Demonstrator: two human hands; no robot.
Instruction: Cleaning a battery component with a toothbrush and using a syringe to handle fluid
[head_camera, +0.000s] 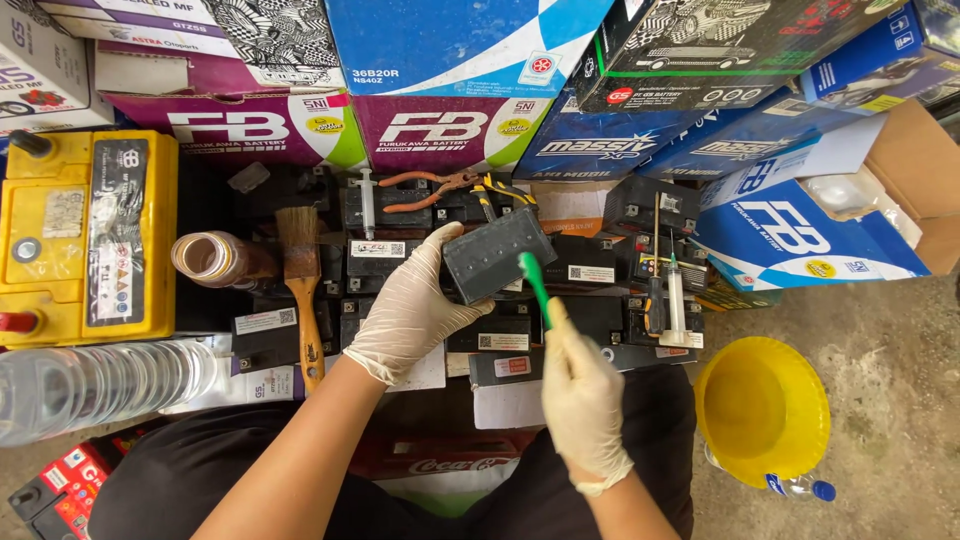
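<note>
My left hand (410, 305), in a pale glove, grips a small dark grey battery plate block (497, 254) and holds it tilted above a row of small black batteries (505, 335). My right hand (582, 395), also gloved, is closed around a green toothbrush (534, 283). The brush head rests against the block's lower right edge.
A yellow battery (88, 240) sits at left beside a brown jar (212, 258), a wooden paintbrush (301, 285) and a clear plastic bottle (95, 385). Orange pliers (425, 188) and syringes (675, 295) lie on the batteries. A yellow bowl (762, 408) stands at right; cardboard boxes (450, 70) stack behind.
</note>
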